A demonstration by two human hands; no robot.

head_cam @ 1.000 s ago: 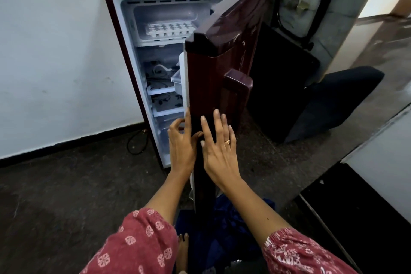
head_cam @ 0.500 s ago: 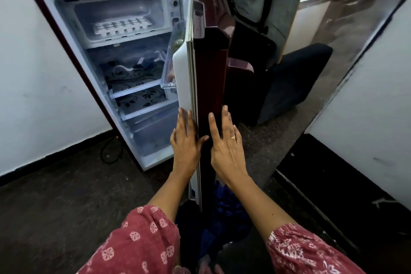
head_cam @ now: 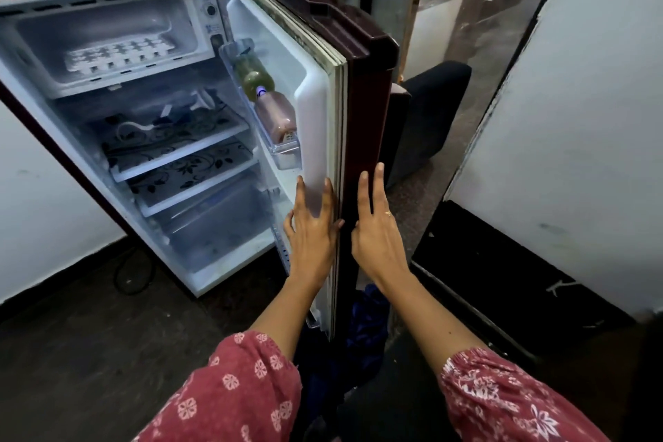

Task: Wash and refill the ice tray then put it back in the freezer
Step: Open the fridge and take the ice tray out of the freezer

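Observation:
A white ice tray [head_cam: 120,57] lies in the freezer compartment [head_cam: 107,43] at the top of a small maroon fridge. The fridge door [head_cam: 323,111] stands wide open, edge towards me. My left hand [head_cam: 310,226] lies flat on the door's white inner lining, fingers spread. My right hand [head_cam: 376,230] rests flat against the door's maroon outer face, fingers straight, a ring on one finger. Neither hand holds anything.
Two bottles [head_cam: 267,100] lie in the door's shelf. Patterned shelves [head_cam: 179,151] and a clear drawer [head_cam: 211,222] sit below the freezer. A black cable [head_cam: 131,276] lies on the dark floor by the white wall. A dark seat [head_cam: 430,111] stands behind the door; a white panel [head_cam: 574,118] rises at right.
The door has swung further open, showing its inner shelf and bottles. Both hands stayed on the door's edge, the left now flat on the inner lining. My view shifted right.

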